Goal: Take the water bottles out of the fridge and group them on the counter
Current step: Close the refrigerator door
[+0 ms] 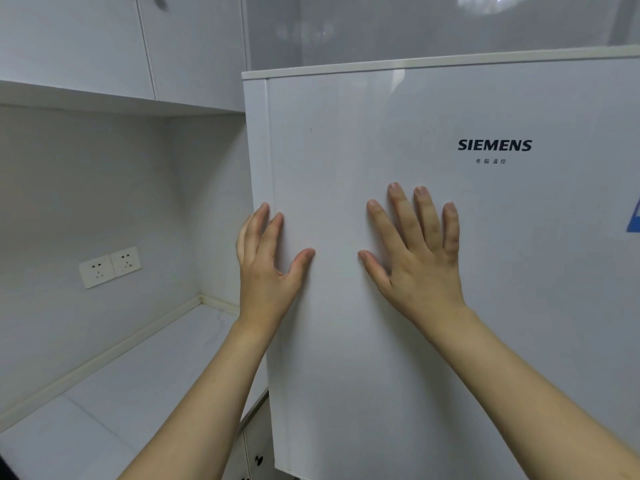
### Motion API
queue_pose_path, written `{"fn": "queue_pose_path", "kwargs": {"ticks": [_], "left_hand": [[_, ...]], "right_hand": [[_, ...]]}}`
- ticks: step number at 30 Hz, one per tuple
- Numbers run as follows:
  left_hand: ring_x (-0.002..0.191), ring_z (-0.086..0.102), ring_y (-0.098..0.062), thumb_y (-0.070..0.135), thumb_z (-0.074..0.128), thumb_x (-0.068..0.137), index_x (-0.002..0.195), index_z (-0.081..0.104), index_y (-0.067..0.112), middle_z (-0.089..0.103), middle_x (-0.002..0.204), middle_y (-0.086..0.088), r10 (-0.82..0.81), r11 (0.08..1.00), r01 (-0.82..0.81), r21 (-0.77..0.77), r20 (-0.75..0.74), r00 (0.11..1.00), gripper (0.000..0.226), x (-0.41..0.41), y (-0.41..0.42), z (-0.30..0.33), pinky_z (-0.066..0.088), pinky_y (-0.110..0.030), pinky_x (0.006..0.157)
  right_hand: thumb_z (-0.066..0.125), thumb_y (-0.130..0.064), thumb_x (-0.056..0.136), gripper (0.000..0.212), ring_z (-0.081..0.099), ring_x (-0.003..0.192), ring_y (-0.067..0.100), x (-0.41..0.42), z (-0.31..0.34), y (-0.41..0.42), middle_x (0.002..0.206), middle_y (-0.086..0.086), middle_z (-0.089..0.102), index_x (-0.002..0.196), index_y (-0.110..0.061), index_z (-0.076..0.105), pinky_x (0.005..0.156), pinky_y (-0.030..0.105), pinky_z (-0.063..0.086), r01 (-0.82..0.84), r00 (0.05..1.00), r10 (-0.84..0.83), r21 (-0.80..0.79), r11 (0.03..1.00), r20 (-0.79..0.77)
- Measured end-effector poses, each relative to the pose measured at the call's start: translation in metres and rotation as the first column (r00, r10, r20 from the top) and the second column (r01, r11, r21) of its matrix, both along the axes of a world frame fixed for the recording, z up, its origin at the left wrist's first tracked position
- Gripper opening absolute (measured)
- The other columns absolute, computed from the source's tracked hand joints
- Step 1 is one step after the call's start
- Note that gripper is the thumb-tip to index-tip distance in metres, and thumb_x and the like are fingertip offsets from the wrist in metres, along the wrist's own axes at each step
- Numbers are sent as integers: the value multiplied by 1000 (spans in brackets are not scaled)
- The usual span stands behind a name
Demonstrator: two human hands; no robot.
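Both hands are flat on the white glossy fridge door (450,271): left hand (266,261) with fingers at its edge, probably to pull it open, right hand (419,251) spread, gripping nothing. Bottles aren't visible; pale marble-look counter (138,375) waits alongside.

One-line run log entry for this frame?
stage: fridge shut | left hand: fingers at white fridge door edge | right hand: flat on door | bottles: unseen

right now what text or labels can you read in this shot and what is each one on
"SIEMENS" in dark letters on the white fridge door.
"电脑温控" in small characters just below it, same door.
Blue sticker at the door's right edge: cut off, nothing readable.
Wall sockets: no text visible.
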State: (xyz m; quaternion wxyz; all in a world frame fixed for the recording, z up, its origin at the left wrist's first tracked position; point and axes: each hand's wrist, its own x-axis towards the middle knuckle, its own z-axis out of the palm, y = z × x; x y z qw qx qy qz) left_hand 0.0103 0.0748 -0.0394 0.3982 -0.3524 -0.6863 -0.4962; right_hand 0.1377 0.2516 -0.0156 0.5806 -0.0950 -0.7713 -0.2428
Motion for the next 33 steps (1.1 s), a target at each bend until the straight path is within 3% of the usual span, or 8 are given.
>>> {"fn": "queue_pose_path", "kwargs": {"ticks": [8,13,18,23,27,33], "left_hand": [[142,26,-21,29,76,83,137,50,8,35,152,-2,-29,999,29,34,4,1000,63,-17,14,0,27,-34,116],[142,26,-20,38,71,82,136,50,10,34,152,0,-62,997,61,41,16,998,64,-31,25,0,23,-21,115],[141,27,-20,32,77,80,136,52,12,35,151,1,-83,996,81,48,42,996,64,-46,39,4,25,-27,114],[142,25,-18,40,75,80,139,48,17,32,152,2,-119,993,118,14,60,991,69,-65,59,6,22,-25,114],[142,25,-16,49,69,80,142,46,19,31,153,3,-148,989,146,26,60,987,72,-79,73,6,18,-14,113],[145,22,-19,43,64,87,145,42,11,27,155,-6,-173,983,174,67,-22,985,70,-98,91,-7,22,-33,118]], "right_hand": [[47,-49,94,62,21,145,31,-11,1,7,157,8,29,149,-20,38,115,56,17,27,1000,-27,11,1000,-17],[48,-48,94,63,21,145,31,-20,2,12,157,8,29,149,-19,38,115,56,16,50,999,-50,5,999,-6],[49,-50,94,62,20,145,31,-30,3,20,157,8,30,148,-20,40,116,55,13,77,997,-77,6,997,5],[45,-54,95,64,17,146,30,-44,3,33,158,7,27,149,-21,37,116,53,10,125,992,-125,0,992,27],[45,-51,96,64,16,146,31,-54,3,41,158,9,25,151,-18,33,117,53,9,171,985,-172,28,985,31],[36,-46,98,65,15,146,35,-67,0,48,159,13,21,154,-16,23,115,59,12,226,973,-228,75,971,29]]}}
